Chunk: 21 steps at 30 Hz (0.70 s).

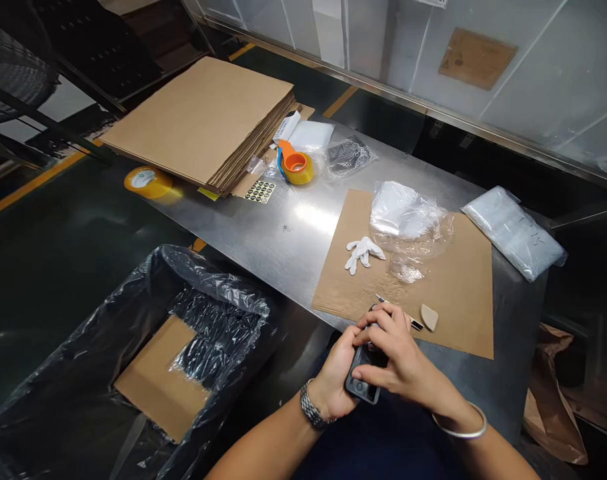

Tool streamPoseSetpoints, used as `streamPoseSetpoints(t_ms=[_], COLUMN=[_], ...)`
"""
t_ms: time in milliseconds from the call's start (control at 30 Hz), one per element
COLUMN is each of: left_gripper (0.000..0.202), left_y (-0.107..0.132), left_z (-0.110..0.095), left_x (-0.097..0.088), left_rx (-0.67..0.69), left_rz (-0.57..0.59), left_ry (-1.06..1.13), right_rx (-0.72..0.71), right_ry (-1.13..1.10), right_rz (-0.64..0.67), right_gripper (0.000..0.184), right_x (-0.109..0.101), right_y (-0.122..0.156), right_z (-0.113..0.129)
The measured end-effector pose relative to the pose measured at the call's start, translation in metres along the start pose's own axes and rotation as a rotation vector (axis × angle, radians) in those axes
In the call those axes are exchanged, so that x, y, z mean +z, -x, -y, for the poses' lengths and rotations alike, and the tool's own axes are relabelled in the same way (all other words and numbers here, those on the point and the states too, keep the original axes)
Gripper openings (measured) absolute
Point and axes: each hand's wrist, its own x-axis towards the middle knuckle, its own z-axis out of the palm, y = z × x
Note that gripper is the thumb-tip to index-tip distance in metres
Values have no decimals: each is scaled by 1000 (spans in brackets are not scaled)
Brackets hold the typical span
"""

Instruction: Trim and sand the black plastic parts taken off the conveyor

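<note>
Low at the table's front edge, my left hand cradles a dark, rectangular plastic case with a recessed face. Above it, my right hand has its thumb and fingers pressed on the case, covering much of it. What the case is exactly, I cannot make out. Partly behind my right hand lies a slim craft knife on a cardboard sheet. Just right of the knife is a small tan wedge-shaped piece. A white glove lies crumpled farther back on the sheet.
Clear plastic bags lie on the cardboard, with a wrapped pack to the right. Stacked cardboard, an orange tape dispenser, a tape roll and a sticker sheet occupy the left. A black-lined bin stands below.
</note>
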Motion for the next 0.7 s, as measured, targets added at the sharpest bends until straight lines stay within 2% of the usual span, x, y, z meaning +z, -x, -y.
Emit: streamPoseSetpoints(t_ms=[100, 300, 533, 700], left_gripper=[18, 27, 48, 46], left_y=[0, -1, 4, 7], left_z=[3, 10, 13, 15], left_x=[0, -3, -4, -3], left_rx=[-1, -29, -101, -123], left_rz=[3, -4, 37, 46], left_ry=[-60, -160, -288, -296], right_rx=[1, -19, 50, 29], right_ry=[-69, -88, -209, -205], right_rz=[-11, -14, -193, -91], right_gripper=[12, 17, 15, 19], right_x=[-3, -8, -22, -33], right_y=[1, 4, 3, 2], right_z=[-4, -10, -26, -24])
